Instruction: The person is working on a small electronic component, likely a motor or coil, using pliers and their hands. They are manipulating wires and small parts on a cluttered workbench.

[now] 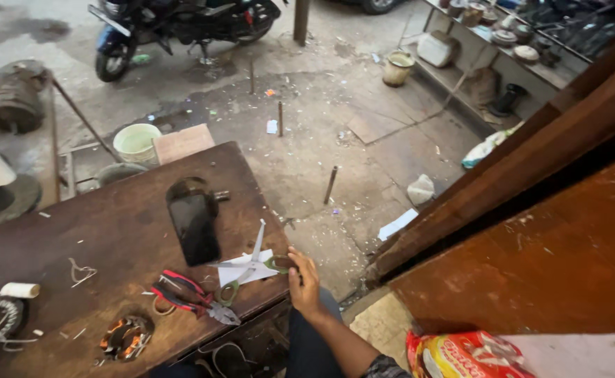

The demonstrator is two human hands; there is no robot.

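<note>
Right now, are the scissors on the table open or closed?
Open. The scissors lie on a white paper, blades spread apart, one pointing up and away. The right hand touches one green handle loop.

From my feed it's a rough workshop; cracked concrete floor (363,140) littered with scraps; dark wooden workbench (111,231); motorcycle (181,24) parked up top; cluttered shelves (503,49) at right; flat daylight.

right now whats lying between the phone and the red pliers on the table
In the head view, bare brown tabletop separates the black phone from the red-handled pliers; nothing lies between them.
</note>
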